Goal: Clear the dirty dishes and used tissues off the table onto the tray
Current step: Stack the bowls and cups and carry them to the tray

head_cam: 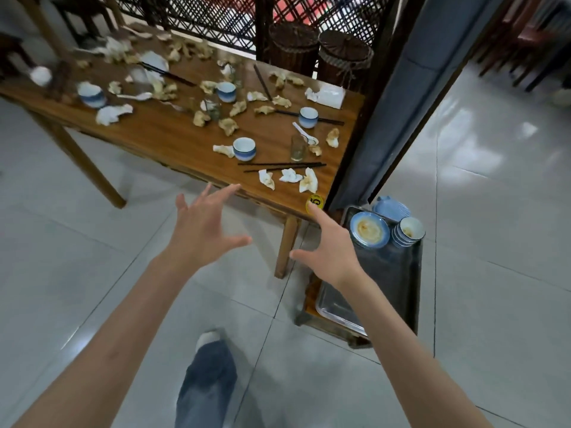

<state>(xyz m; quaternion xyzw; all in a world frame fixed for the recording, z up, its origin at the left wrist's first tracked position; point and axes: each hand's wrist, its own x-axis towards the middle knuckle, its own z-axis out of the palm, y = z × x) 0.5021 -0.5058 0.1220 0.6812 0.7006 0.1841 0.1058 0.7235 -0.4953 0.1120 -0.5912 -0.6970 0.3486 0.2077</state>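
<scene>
Table (173, 131) strewn with bowls, tissues, chopsticks | tray (398, 273) low at right, arm-covered, carrying plate (369, 233), stacked bowls (408, 231) | left hand (204, 233), right hand (330, 251) spread, empty, short of table | far end blurred

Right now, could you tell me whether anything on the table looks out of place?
Yes: crumpled tissues and food scraps litter the table, and chopsticks lie loose beside used bowls.
</scene>
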